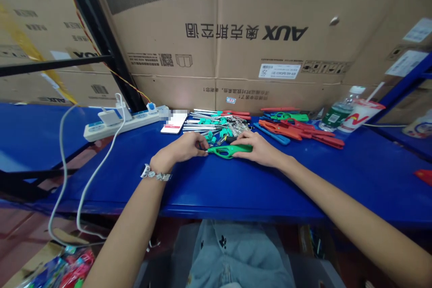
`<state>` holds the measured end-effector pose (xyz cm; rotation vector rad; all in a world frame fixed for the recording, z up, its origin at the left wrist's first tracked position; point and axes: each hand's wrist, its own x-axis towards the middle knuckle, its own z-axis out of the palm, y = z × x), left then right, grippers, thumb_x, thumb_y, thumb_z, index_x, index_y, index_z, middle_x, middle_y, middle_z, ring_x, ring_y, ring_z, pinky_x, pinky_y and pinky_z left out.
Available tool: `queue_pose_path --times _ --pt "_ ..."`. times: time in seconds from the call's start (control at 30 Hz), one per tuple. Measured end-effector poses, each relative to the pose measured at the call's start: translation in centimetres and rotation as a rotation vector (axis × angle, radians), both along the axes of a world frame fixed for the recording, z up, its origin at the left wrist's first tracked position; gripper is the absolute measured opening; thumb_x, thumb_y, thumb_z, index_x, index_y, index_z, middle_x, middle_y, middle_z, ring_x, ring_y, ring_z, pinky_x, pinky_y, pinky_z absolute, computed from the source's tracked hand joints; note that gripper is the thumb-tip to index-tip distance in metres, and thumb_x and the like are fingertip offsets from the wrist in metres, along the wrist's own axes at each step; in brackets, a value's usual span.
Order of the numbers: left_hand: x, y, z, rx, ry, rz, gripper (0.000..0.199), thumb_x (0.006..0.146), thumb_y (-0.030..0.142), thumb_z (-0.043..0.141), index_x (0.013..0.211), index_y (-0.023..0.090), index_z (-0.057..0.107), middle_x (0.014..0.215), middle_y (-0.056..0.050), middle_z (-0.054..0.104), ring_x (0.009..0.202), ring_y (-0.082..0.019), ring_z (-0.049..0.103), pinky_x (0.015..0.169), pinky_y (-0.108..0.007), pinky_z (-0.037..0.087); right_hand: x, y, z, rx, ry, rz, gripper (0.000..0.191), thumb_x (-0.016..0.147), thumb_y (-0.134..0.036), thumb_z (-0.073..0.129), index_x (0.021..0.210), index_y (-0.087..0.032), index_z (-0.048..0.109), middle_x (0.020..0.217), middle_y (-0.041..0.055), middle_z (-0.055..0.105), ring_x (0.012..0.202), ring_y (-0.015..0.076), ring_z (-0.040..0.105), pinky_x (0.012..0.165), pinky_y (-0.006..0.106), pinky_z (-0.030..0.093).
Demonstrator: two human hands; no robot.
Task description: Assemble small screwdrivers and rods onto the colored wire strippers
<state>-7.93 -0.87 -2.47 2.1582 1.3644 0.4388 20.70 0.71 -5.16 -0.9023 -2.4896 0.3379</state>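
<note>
A green lighter handle (pixel 224 150) with a finger loop lies level just above the blue tabletop. My right hand (pixel 258 146) is closed round its right end. At its narrow left tip, my left hand (pixel 189 146) pinches with thumb and fingers; a small part between them is too hidden to make out. Right behind my hands lie metal lighter tubes (pixel 199 122) with teal parts, and a heap of small clear and metal pieces (pixel 239 125). A dark cutter-like tool (pixel 231 139) shows partly behind the handle.
Red-orange casings (pixel 303 132) and blue casings (pixel 275 135) lie to the right, before a bottle (pixel 335 114) and a drink cup (pixel 359 114). A power strip (pixel 126 123) with cables and a white phone-like card (pixel 173 125) sit left. Large cartons (pixel 236 58) stand behind.
</note>
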Motion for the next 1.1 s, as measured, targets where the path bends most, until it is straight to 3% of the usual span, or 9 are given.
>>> queue_pose_path --times 0.33,0.63,1.1 --pt "0.2 0.5 -0.6 0.021 -0.036 -0.072 0.014 0.080 0.024 0.069 0.090 0.014 0.074 0.086 -0.006 0.071 0.077 -0.017 0.061 0.070 -0.030 0.047 0.3 -0.7 0.3 -0.112 0.020 -0.029 0.033 0.087 -0.043 0.076 0.114 -0.024 0.077 0.103 0.0085 0.066 0.098 0.0251 0.062 0.091 0.045 0.046" --pt "-0.1 0.8 -0.9 -0.026 -0.090 -0.106 0.016 0.081 0.028 0.070 0.090 0.016 0.074 0.087 -0.006 0.073 0.079 -0.019 0.062 0.072 -0.031 0.047 0.5 -1.1 1.0 -0.191 0.058 -0.025 0.031 0.084 -0.037 0.079 0.111 -0.021 0.078 0.102 0.0079 0.069 0.095 0.0234 0.065 0.088 0.040 0.050" --pt "0.1 0.8 -1.0 -0.008 -0.114 -0.132 0.019 0.082 0.032 0.069 0.091 0.016 0.075 0.086 -0.006 0.072 0.077 -0.018 0.060 0.072 -0.032 0.048 1.0 -1.2 1.2 -0.091 -0.047 0.014 0.034 0.087 -0.047 0.075 0.111 -0.022 0.078 0.106 0.0094 0.068 0.100 0.0256 0.064 0.090 0.042 0.051"
